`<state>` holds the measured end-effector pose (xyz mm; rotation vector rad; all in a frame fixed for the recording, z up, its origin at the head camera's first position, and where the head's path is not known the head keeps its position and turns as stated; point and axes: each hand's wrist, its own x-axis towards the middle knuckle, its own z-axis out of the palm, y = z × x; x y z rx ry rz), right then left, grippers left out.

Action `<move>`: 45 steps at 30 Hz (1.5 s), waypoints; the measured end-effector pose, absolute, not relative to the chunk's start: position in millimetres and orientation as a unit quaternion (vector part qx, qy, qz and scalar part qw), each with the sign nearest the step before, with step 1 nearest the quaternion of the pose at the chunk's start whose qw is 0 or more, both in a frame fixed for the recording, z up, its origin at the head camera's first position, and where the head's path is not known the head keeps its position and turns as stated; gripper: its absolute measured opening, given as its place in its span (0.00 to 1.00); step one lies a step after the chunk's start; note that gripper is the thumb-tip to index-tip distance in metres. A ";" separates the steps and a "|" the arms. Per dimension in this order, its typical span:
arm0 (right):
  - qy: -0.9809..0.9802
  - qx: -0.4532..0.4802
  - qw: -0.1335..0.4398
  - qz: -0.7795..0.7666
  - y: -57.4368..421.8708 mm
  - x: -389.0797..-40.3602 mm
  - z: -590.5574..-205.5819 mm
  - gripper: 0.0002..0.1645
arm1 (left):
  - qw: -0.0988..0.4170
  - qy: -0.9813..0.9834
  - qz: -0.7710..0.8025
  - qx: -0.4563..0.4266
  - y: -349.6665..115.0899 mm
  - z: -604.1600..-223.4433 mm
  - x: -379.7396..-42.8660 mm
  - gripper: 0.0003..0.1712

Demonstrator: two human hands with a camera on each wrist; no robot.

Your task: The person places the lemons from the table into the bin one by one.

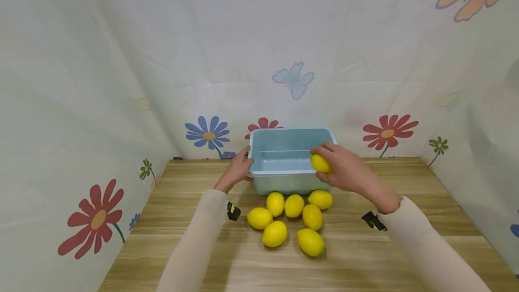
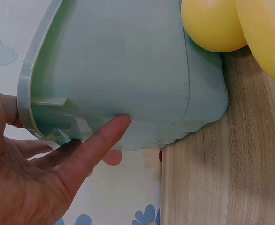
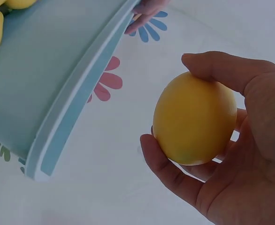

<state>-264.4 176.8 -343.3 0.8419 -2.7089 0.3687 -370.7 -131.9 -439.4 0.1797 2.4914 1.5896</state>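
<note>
A light blue plastic basin (image 1: 284, 184) stands at the back of the table. Its inside, as far as the head view shows, holds nothing. My left hand (image 1: 236, 171) holds the basin's left rim; in the left wrist view one finger (image 2: 102, 140) lies along the outer wall. Above the basin's front right part, my right hand (image 1: 348, 170) grips a yellow lemon (image 3: 194, 119) between thumb and fingers. Several more lemons lie in front of the basin, among them one at the near right (image 1: 311, 242) and one at the left (image 1: 260, 218).
The wood-grain table (image 1: 348, 256) ends at a white curtain (image 1: 227, 57) printed with flowers and butterflies, which also hangs on both sides. Black buckles sit at the left cuff (image 1: 233, 211) and the right cuff (image 1: 374, 221).
</note>
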 end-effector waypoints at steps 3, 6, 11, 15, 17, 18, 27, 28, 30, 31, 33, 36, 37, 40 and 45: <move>-0.939 0.289 0.137 0.129 174.2 -272.7 -337.2 0.31 | 0.088 0.838 0.535 0.063 -132.4 -439.5 -371.6 0.35; -0.941 0.286 0.129 0.127 171.7 -280.1 -333.6 0.31 | 0.089 0.837 0.536 0.065 -132.9 -439.8 -371.6 0.34; -0.944 0.283 0.121 0.119 167.1 -292.6 -330.0 0.30 | 0.094 0.836 0.537 0.063 -132.9 -440.4 -370.0 0.35; -0.949 0.273 0.107 0.114 164.7 -305.4 -327.6 0.29 | 0.091 0.838 0.535 0.061 -132.2 -440.1 -369.6 0.35; -0.954 0.263 0.093 0.110 163.6 -312.9 -326.3 0.30 | 0.092 0.838 0.534 0.063 -132.2 -439.8 -369.5 0.35; -0.956 0.257 0.086 0.109 163.0 -316.8 -325.4 0.30 | 0.092 0.838 0.534 0.063 -132.3 -439.8 -369.7 0.35; -0.971 0.209 0.043 0.106 154.5 -354.0 -315.1 0.30 | 0.092 0.839 0.533 0.059 -133.1 -439.6 -372.0 0.35; -0.973 0.203 0.039 0.107 153.8 -357.3 -315.5 0.30 | 0.092 0.840 0.532 0.059 -133.0 -439.6 -371.9 0.35; -0.975 0.192 0.030 0.111 153.2 -363.3 -316.8 0.31 | 0.091 0.840 0.531 0.058 -133.0 -439.7 -371.7 0.35; -0.976 0.187 0.027 0.113 153.1 -366.7 -317.8 0.32 | 0.089 0.841 0.531 0.057 -133.1 -440.0 -371.7 0.35; -0.977 0.176 0.019 0.117 153.6 -373.6 -320.3 0.32 | 0.087 0.841 0.531 0.057 -133.3 -440.4 -372.0 0.35; -0.979 0.160 0.002 0.124 155.3 -384.1 -324.1 0.31 | 0.087 0.840 0.533 0.057 -134.0 -441.5 -372.5 0.35; -0.980 0.156 -0.004 0.125 155.9 -387.4 -325.1 0.31 | 0.087 0.840 0.533 0.057 -134.0 -441.6 -372.5 0.35; -0.980 0.146 -0.025 0.132 157.5 -394.7 -326.4 0.31 | 0.089 0.838 0.535 0.056 -133.9 -441.9 -372.4 0.35; -0.979 0.148 -0.059 0.126 158.7 -402.8 -325.9 0.32 | 0.092 0.837 0.537 0.060 -130.9 -440.3 -371.5 0.35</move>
